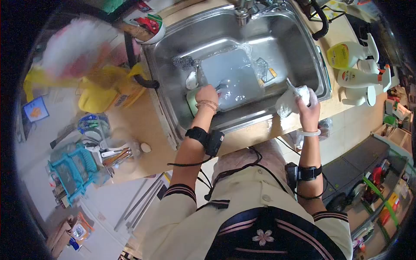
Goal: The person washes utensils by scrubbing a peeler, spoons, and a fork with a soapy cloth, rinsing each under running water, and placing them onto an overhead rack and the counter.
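In the sink (167, 56) stands a rectangular tub of cloudy water (229, 71). My left hand (208, 96) is closed at the tub's left front side, its fingertips partly hidden at the water; I cannot tell what it holds. Close by lie a dark mesh scrubber (184, 63), a white spoon-like piece (191, 80) and a green item (192, 102). Over the sink's front right corner, my right hand (308, 112) grips a white, wet-looking thing with a thin stem (287, 103). A clear glass piece (261, 68) and a yellow-edged item (271, 74) lie right of the tub.
Spray bottles (344, 55) line the right counter. The faucet (242, 16) rises at the back. A yellow bottle (97, 97), a teal rack (73, 169) and a bunch of cutlery (117, 156) are on the left. Black cables run from my wrist straps.
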Demonstrator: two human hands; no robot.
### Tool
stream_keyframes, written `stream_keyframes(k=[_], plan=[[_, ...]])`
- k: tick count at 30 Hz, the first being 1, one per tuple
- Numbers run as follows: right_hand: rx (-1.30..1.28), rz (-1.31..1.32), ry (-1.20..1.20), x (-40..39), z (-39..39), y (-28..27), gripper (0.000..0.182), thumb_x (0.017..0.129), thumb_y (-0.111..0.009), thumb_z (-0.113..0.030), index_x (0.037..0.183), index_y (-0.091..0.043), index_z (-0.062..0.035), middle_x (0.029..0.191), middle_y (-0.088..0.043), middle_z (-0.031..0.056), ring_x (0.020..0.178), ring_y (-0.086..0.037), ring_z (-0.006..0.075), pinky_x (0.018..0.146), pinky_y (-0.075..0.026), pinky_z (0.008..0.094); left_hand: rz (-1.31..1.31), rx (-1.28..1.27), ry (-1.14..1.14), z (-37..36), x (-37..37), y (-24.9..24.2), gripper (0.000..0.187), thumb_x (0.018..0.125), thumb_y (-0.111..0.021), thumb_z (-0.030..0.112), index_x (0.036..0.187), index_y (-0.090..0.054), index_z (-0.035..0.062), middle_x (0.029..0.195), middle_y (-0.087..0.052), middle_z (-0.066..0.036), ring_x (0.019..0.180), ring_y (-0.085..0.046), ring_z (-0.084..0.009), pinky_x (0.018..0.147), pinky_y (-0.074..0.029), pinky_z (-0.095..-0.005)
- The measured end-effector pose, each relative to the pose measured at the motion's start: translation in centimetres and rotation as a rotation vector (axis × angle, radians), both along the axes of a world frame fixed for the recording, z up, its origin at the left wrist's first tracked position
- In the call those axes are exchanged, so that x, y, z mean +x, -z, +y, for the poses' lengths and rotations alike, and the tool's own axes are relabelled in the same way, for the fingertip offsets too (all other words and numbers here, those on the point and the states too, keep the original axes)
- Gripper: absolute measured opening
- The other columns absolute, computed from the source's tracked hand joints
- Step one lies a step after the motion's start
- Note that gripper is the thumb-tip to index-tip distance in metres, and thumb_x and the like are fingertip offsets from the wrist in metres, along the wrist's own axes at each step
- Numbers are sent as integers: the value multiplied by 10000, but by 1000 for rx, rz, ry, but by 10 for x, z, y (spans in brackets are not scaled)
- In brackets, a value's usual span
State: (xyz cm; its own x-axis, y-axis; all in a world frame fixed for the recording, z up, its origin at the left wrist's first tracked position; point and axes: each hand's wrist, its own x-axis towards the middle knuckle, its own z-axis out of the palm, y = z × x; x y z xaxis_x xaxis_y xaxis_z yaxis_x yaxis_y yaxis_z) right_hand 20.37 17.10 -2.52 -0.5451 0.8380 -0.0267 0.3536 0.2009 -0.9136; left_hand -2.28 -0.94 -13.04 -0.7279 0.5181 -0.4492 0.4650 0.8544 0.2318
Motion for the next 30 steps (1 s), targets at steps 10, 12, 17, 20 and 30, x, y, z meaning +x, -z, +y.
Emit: stream_keyframes(k=[10,12,17,20,30], plan=[[188,-74,-178,-11,-32,-30,211,638,-550,0,848,-535,-12,772,-564,64,697,-522,128,639,-411,238,-410,750,-346,-44,0,-3,208,825,-462,177,828,-621,43,522,-524,-46,398,-417,-91,395,-353,-260],[230,-74,-242,-11,-35,-32,215,629,-556,4,842,-536,-9,778,-567,65,702,-520,115,641,-412,236,-526,830,-461,-39,11,-24,212,828,-460,179,842,-614,35,521,-526,-36,372,-389,-71,378,-337,-241],[210,-85,-256,-20,-35,-36,206,624,-582,5,826,-543,3,789,-573,71,711,-525,115,640,-415,234,-242,796,-306,-31,26,-41,218,826,-467,199,881,-595,31,602,-585,-76,379,-473,-116,408,-384,-257],[246,-94,-227,-19,-32,-24,194,640,-597,-10,829,-557,-7,754,-582,74,679,-539,122,621,-419,234,-12,645,-145,-24,24,-27,215,822,-452,213,898,-593,69,679,-597,-128,475,-556,-230,479,-433,-324],[436,-242,-213,-9,-18,-9,201,687,-624,-114,860,-575,-23,776,-589,154,685,-576,301,593,-451,320,79,344,-4,-2,12,40,195,792,-441,201,836,-598,95,707,-581,-182,702,-568,-353,616,-451,-429]])
